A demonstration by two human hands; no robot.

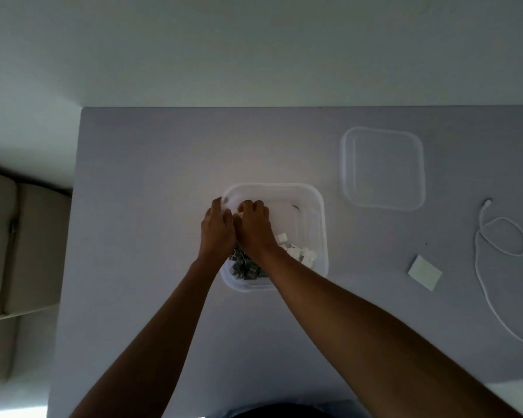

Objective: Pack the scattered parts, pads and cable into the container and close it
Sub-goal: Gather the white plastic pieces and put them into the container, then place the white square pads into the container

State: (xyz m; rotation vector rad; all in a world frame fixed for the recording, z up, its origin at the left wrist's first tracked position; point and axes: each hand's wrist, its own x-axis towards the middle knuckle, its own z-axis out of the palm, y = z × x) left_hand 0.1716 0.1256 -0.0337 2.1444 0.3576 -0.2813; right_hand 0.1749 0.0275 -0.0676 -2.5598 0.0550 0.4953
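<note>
Both hands, left hand (216,229) and right hand (254,227), are reaching into container (320,224) over parts (296,251); lid (382,168), pad (424,272), cable (495,245) are lying right.

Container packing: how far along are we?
Done: grey and white parts already lie in the container. In hand: left hand and right hand are together over its far-left corner; what they hold is hidden. Left: pad, cable, then the lid, all on the table.

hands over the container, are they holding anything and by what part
Cannot be told: both hands, left hand and right hand, are curled together over the container, hiding their fingertips.
</note>
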